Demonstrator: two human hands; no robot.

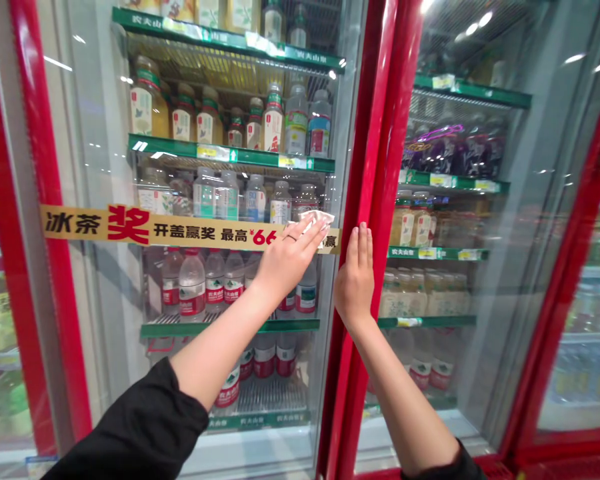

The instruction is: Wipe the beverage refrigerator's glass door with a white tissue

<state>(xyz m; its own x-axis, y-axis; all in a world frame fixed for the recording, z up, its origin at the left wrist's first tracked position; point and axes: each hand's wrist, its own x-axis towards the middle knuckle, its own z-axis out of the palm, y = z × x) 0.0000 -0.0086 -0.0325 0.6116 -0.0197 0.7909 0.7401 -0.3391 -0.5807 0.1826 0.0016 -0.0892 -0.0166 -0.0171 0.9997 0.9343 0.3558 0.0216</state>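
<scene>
Head view: facing a tall glass door with lots of drinks behind it. Pressing a thin white cloth to the door with the left hand, laid flat, fingers straight and close together, not curled up. Can see the cloth poking out past the fingers, over the right part of a yellow strip with black and red writing. Cannot see the part of the cloth under the hand. Wearing a dark ring on that hand. Resting the right hand flat on the red frame, fingers together and pointing up. Holding both hands near each other, not touching. Can see bottles with red labels below the strip. Wearing black sleeves.
</scene>
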